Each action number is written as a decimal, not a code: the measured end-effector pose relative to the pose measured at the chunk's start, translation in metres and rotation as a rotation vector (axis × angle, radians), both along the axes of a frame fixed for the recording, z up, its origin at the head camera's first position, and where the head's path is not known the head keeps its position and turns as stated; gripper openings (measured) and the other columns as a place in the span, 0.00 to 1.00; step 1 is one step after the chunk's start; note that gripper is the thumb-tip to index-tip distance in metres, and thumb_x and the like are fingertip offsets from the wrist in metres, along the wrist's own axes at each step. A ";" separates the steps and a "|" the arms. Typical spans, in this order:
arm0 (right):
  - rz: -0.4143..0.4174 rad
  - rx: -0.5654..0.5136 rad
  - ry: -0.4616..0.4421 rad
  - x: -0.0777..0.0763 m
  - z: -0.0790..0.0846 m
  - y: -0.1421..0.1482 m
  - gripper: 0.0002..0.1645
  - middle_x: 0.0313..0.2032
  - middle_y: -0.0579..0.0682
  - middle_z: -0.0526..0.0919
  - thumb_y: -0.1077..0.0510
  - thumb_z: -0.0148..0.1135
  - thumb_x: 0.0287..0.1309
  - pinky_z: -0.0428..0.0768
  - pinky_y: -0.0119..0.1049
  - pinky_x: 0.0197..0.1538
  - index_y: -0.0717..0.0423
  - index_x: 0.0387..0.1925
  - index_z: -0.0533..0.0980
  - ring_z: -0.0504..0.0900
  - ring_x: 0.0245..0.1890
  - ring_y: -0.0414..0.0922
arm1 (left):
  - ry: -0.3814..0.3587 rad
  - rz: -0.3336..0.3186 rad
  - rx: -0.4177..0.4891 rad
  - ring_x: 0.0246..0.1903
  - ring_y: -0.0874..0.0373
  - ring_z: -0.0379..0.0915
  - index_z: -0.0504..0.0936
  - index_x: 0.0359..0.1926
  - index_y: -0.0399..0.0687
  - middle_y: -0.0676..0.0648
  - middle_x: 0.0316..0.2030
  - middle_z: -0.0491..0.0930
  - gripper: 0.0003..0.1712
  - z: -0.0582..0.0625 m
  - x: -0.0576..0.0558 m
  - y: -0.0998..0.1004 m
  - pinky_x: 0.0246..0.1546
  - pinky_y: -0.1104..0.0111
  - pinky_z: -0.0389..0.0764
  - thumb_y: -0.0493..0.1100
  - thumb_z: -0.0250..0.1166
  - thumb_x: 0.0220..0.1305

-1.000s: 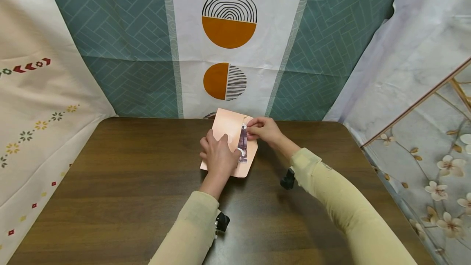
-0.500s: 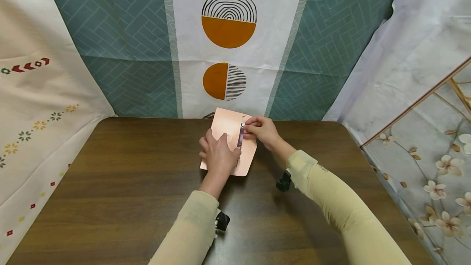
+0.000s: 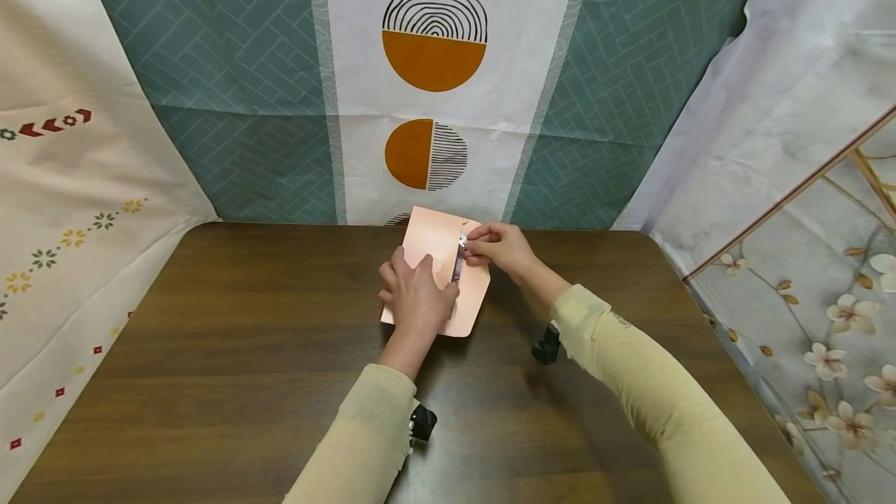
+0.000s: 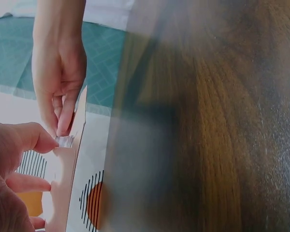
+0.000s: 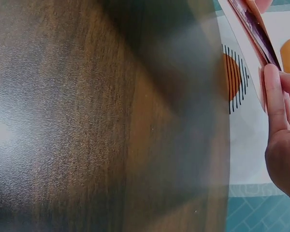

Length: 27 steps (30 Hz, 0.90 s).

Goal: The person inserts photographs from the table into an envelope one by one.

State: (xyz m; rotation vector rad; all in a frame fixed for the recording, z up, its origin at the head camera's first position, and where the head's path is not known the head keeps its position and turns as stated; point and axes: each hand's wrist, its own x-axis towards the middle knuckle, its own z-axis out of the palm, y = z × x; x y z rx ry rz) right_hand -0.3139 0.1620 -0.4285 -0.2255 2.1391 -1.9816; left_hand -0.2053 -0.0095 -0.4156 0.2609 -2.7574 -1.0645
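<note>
A peach-pink envelope (image 3: 430, 232) slants near the table's far edge, its flap spread open to the right. Across its front lies my left hand (image 3: 418, 294), gripping it with fingers toward the left edge and thumb at the mouth. From the mouth shows a narrow strip of a dark purple photo card (image 3: 459, 261), mostly hidden inside. My right hand (image 3: 507, 249) pinches the outer edge of that photo card near its upper end. In the right wrist view, the photo card (image 5: 255, 29) sits between the envelope's layers, with the right index fingertip at its end.
The brown wooden table (image 3: 245, 348) stretches in front and to both sides. Behind it hangs a teal and white curtain (image 3: 245, 61) with orange half-circles. A floral cloth (image 3: 833, 294) covers the right side, and a cream patterned cloth (image 3: 91, 177) the left.
The photo card has slid left into the envelope, so a much thinner strip of it shows than a second ago. The right hand followed slightly; the left hand stays in place.
</note>
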 end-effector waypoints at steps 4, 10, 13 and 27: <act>0.000 0.017 0.013 -0.001 0.002 -0.004 0.12 0.33 0.54 0.87 0.72 0.68 0.68 0.89 0.39 0.42 0.75 0.50 0.79 0.91 0.31 0.42 | 0.000 0.002 0.001 0.73 0.31 0.50 0.83 0.66 0.41 0.31 0.76 0.57 0.34 -0.001 0.001 -0.001 0.59 0.33 0.65 0.49 0.77 0.61; 0.014 0.041 0.011 -0.002 0.004 -0.006 0.14 0.33 0.53 0.88 0.70 0.68 0.68 0.90 0.39 0.42 0.74 0.52 0.81 0.91 0.31 0.42 | 0.005 0.007 -0.003 0.73 0.31 0.50 0.83 0.65 0.41 0.32 0.76 0.58 0.33 -0.002 0.002 -0.002 0.58 0.33 0.66 0.48 0.77 0.61; 0.020 0.023 -0.017 -0.002 0.002 -0.007 0.15 0.35 0.53 0.89 0.70 0.68 0.68 0.89 0.39 0.43 0.75 0.54 0.82 0.91 0.32 0.42 | -0.003 0.009 -0.007 0.73 0.31 0.50 0.83 0.65 0.41 0.32 0.76 0.58 0.33 -0.002 0.002 -0.003 0.58 0.33 0.66 0.48 0.77 0.61; 0.054 -0.038 -0.057 -0.001 -0.005 -0.006 0.16 0.36 0.53 0.90 0.72 0.64 0.71 0.89 0.40 0.47 0.80 0.56 0.79 0.91 0.35 0.42 | -0.018 0.013 0.008 0.72 0.30 0.51 0.83 0.65 0.41 0.31 0.76 0.58 0.33 -0.005 0.003 -0.003 0.58 0.32 0.67 0.48 0.76 0.61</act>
